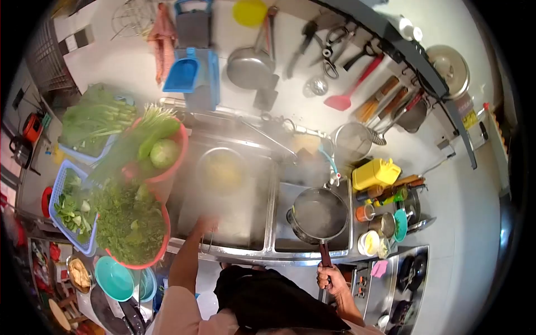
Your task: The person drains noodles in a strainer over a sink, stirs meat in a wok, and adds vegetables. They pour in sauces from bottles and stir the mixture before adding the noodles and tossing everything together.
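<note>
Dark metal frying pan (pixel 319 215) over the right sink basin (pixel 283 241); right hand (pixel 333 279) has fingers wrapped around its handle (pixel 325 255). Left hand (pixel 207 224) at the steamy left basin (pixel 251 223), fingers too blurred to tell their spread. Round vessel (pixel 222 171), yellowish contents, beyond it.

Left grip (pixel 207 224), left of the pan (pixel 324 218): fingers blurred in steam, can't make out what they touch | round vessel (pixel 222 148), upper left of the pan: yellowish contents fogged | handle (pixel 325 255), below the pan: end hidden in right grip (pixel 333 279) | left sleeve (pixel 178 312), lower left of the pan: cut off
</note>
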`<state>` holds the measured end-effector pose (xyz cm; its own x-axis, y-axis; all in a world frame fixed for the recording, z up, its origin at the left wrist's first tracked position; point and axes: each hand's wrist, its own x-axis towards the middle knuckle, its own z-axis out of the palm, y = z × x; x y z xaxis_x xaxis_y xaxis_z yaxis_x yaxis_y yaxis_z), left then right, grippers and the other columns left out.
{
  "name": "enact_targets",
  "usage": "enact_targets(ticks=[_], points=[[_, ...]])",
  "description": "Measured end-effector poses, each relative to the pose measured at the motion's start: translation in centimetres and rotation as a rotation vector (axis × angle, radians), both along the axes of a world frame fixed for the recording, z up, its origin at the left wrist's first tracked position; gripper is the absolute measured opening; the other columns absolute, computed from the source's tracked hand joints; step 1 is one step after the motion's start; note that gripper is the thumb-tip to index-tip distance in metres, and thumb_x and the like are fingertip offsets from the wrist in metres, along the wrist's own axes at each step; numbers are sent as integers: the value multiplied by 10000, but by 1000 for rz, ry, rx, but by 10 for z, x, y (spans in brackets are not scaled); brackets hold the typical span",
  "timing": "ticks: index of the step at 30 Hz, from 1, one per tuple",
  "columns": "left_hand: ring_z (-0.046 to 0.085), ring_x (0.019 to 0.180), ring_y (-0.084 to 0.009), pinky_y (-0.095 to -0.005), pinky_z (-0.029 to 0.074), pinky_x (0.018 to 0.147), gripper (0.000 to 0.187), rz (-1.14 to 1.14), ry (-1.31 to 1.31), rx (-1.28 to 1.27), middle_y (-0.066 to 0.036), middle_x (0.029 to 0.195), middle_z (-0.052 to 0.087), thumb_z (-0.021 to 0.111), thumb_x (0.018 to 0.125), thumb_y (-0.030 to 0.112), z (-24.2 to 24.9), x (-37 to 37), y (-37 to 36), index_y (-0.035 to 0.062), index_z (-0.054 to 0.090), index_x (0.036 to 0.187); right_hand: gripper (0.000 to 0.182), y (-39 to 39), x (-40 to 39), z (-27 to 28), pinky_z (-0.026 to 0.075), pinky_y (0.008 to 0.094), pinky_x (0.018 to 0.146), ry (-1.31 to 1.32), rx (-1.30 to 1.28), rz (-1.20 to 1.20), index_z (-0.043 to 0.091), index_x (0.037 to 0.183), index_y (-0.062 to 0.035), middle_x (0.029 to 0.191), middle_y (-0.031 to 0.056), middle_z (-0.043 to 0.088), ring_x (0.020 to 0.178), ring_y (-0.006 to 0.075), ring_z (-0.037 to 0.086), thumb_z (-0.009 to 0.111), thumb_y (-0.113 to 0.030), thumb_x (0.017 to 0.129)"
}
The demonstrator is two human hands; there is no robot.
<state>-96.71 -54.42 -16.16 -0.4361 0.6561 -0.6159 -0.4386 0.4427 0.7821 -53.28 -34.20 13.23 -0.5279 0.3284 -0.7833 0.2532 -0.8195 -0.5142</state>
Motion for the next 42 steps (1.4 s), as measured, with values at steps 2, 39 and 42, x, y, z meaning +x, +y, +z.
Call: enact_targets(ticks=[2, 39, 42], points=[[613, 658, -228, -401, 515, 575, 242, -253, 203, 362, -108, 796, 625, 624, 840, 266, -61, -12, -12, 58, 629, 962, 111, 9, 16, -11, 299, 247, 384, 7, -25, -23, 494, 838, -126, 544, -51, 379, 397, 77, 350, 597, -93, 866], [580, 692, -110, -258, 503, 653, 287, -156, 686, 222, -49, 845, 653, 369, 854, -62, 224, 204, 265, 0, 562, 1057, 300, 176, 35, -217, 378, 301, 454, 163, -43, 12, 505, 610, -107, 523, 2, 485, 464, 124, 477, 666, -212, 841], [571, 675, -103, -247, 499, 623, 284, -27, 641, 124, -44, 788, 631, 372, 846, -72, 196, 197, 198, 1, 553, 1052, 269, 173, 51, -204, 379, 302, 442, 205, -103, -31, 499, 645, -105, 527, -3, 473, 448, 120, 461, 658, -181, 848]])
